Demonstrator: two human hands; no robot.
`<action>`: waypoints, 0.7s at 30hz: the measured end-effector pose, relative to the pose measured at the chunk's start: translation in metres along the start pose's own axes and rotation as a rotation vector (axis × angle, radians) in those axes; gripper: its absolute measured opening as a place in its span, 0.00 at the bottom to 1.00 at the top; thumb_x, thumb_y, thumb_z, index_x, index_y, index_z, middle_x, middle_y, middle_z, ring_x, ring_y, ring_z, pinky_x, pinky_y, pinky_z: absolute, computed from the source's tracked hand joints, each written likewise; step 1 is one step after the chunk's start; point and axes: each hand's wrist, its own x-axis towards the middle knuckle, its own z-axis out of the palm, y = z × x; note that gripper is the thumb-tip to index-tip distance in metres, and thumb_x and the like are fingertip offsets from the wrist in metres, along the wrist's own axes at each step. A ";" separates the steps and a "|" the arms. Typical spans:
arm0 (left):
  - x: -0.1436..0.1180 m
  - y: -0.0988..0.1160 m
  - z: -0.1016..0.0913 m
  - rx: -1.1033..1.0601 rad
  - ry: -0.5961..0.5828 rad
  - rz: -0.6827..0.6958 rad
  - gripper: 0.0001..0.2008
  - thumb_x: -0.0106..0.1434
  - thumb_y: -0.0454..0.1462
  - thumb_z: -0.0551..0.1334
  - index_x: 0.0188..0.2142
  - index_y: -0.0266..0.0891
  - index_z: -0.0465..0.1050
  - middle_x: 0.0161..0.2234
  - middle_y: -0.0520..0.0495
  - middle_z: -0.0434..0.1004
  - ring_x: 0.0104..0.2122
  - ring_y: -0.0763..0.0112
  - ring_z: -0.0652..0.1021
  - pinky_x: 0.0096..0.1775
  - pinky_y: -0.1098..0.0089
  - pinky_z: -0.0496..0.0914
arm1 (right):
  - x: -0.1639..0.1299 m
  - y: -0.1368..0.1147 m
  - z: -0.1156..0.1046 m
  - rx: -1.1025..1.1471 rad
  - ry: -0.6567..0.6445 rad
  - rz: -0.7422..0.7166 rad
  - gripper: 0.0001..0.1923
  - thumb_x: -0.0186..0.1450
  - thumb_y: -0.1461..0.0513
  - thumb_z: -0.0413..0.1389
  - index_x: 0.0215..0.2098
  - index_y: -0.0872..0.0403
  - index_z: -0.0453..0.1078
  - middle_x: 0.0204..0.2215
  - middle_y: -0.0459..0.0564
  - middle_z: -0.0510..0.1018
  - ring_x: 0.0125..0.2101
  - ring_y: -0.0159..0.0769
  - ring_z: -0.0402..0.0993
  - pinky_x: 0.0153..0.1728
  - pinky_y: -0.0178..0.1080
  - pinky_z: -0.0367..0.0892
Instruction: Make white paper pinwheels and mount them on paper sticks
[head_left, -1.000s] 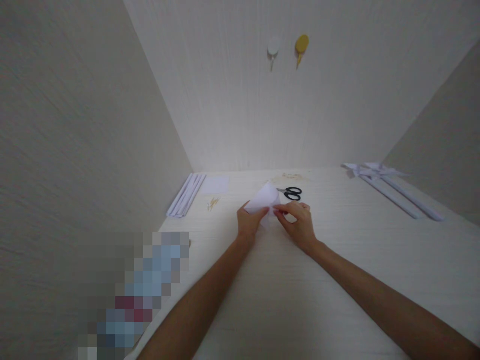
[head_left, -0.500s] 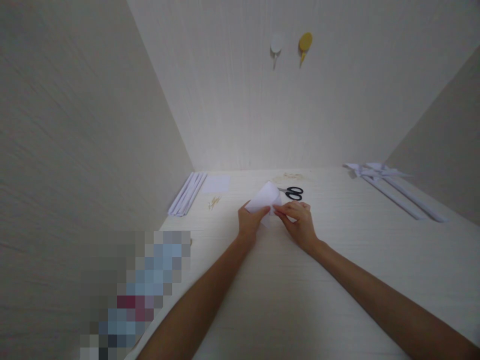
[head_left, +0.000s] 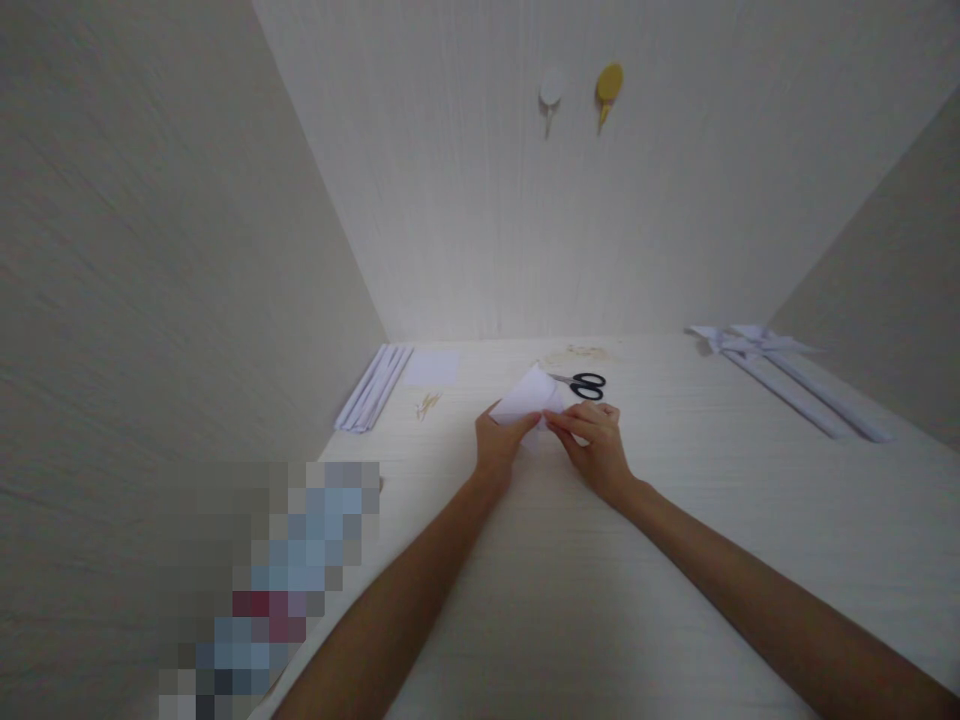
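A white sheet of paper (head_left: 529,396), bent over into a curve, is held up above the table between both hands. My left hand (head_left: 498,442) grips its left and lower side, thumb on top. My right hand (head_left: 597,440) is closed in a pinch at the paper's right side, its fingertips meeting my left thumb tip. Anything small between the right fingertips is hidden. Scissors (head_left: 586,385) with black handles lie just behind the right hand, their blades partly covered by the paper.
Rolled paper sticks (head_left: 375,388) and a flat white paper square (head_left: 433,368) lie at the left. Thin wooden sticks (head_left: 428,404) are near them. Two paper pinwheels (head_left: 780,370) on paper sticks rest at the right. White (head_left: 550,93) and yellow (head_left: 610,84) hooks are on the wall.
The paper has tipped slightly, and its lower corner shows less beneath the hands. Both hands stay almost in place, holding the same grip.
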 end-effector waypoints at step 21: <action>-0.008 0.005 0.003 0.163 0.019 0.036 0.15 0.38 0.33 0.67 0.30 0.32 0.74 0.25 0.49 0.76 0.24 0.71 0.74 0.27 0.72 0.68 | 0.006 0.009 0.006 0.902 -0.076 0.714 0.32 0.45 0.60 0.63 0.45 0.48 0.54 0.25 0.43 0.73 0.24 0.37 0.72 0.26 0.40 0.68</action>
